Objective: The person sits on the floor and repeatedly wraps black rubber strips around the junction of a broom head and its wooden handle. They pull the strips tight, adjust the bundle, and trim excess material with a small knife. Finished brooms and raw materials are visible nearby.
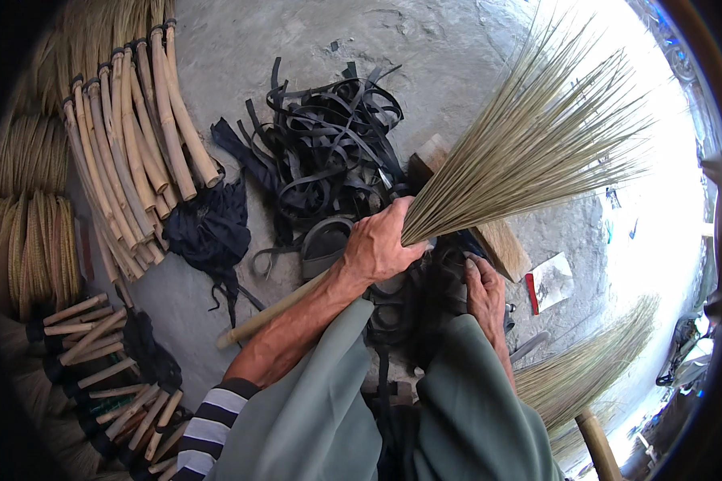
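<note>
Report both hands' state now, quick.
Left hand: closed, holding the broom.
Right hand: fingers curled beside dark material; whether it grips anything cannot be told.

Broom workshop, rough grey floor, stacked cane-handled brooms, tangled black strips, held grass broom

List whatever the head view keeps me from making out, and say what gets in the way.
Head view, hidden: the neck of the broom, covered by the left hand.
Head view, unclear: what, if anything, the right hand grips; its fingertips merge with dark material.
Head view, cut off: the bamboo pole, by the lower edge.
Head view, washed out: floor detail at right, by glare.
</note>
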`<state>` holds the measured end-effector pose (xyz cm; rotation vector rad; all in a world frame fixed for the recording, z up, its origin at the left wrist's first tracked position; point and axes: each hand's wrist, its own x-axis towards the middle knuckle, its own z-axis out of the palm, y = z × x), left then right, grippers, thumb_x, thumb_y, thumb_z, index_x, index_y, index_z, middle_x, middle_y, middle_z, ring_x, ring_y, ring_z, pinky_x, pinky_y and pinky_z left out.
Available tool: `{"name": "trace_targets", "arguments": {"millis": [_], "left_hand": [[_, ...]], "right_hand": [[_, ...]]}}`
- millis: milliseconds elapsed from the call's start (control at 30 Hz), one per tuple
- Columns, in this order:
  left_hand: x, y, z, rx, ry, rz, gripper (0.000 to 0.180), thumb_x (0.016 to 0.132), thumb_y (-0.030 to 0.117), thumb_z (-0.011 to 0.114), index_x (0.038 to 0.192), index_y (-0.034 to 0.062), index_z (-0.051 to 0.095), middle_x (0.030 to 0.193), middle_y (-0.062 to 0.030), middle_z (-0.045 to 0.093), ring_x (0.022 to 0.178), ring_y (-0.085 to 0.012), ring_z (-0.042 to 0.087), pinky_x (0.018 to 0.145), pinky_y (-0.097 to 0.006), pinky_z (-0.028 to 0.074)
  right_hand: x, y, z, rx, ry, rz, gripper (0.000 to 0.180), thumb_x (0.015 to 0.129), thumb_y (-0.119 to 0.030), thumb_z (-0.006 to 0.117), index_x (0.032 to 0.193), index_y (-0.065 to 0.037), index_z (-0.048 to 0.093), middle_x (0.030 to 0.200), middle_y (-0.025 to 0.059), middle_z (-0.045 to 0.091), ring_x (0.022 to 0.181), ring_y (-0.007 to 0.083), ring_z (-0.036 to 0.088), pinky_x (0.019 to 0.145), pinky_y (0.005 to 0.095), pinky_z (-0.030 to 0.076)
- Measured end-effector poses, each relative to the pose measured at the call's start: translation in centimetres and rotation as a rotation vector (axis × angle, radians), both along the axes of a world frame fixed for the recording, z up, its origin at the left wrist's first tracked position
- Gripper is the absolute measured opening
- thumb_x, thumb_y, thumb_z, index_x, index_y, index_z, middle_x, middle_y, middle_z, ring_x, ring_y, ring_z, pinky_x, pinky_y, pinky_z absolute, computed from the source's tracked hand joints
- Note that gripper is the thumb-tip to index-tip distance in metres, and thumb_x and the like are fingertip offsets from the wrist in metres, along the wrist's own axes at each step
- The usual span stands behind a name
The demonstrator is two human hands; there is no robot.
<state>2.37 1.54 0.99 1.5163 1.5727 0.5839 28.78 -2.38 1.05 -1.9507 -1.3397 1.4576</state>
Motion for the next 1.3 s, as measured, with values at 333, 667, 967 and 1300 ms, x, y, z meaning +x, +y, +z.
{"name": "trace_targets", "arguments": {"millis": [333, 667, 967, 1300], "left_hand": [[0.2, 0.3, 0.6, 0.016, 0.08, 0.033, 0.071, 0.088, 0.027, 0.088, 0.149, 0.0052, 0.058, 0.119, -0.0247, 0.081, 0.111, -0.0505, 0.077, 0.095, -0.058, 0.062], [0.9, -0.2, 1.2, 0.134, 0.237, 0.064, 0.075, 0.087, 0.027, 0.092, 0.15, 0.0045, 0.057, 0.131, -0.0255, 0.077, 0.118, -0.0487, 0.076, 0.098, -0.055, 0.061], [0.7, 0.8, 0.8, -0.011, 0.013, -0.015, 0.08, 0.089, 0.034, 0.093, 0.153, 0.0037, 0.055, 0.131, -0.0273, 0.077, 0.12, -0.0503, 0.075, 0.102, -0.057, 0.061], [-0.3, 0.9, 2.0, -0.128, -0.104, -0.03, 0.08, 0.086, 0.037, 0.096, 0.15, 0.0036, 0.06, 0.12, -0.0234, 0.082, 0.115, -0.0443, 0.079, 0.099, -0.05, 0.062]], "right_hand": [[-0.1, 0.0, -0.1, 0.034, 0.01, 0.015, 0.037, 0.117, -0.028, 0.066, 0.137, 0.002, 0.077, 0.107, 0.007, 0.078, 0.104, 0.0142, 0.068, 0.099, 0.0318, 0.054], [-0.2, -0.4, -1.2, 0.109, 0.212, -0.132, 0.015, 0.109, -0.011, 0.071, 0.12, -0.001, 0.075, 0.101, -0.0002, 0.072, 0.094, 0.0094, 0.063, 0.087, 0.0287, 0.053], [0.0, -0.6, -1.7, 0.03, 0.175, -0.111, 0.015, 0.107, -0.009, 0.07, 0.12, -0.002, 0.072, 0.098, -0.001, 0.07, 0.09, 0.0093, 0.062, 0.084, 0.0285, 0.054], [-1.2, 1.1, -1.3, 0.018, 0.245, -0.144, 0.032, 0.104, -0.009, 0.07, 0.135, 0.002, 0.072, 0.1, 0.0084, 0.077, 0.091, 0.0161, 0.073, 0.085, 0.0337, 0.059]]}}
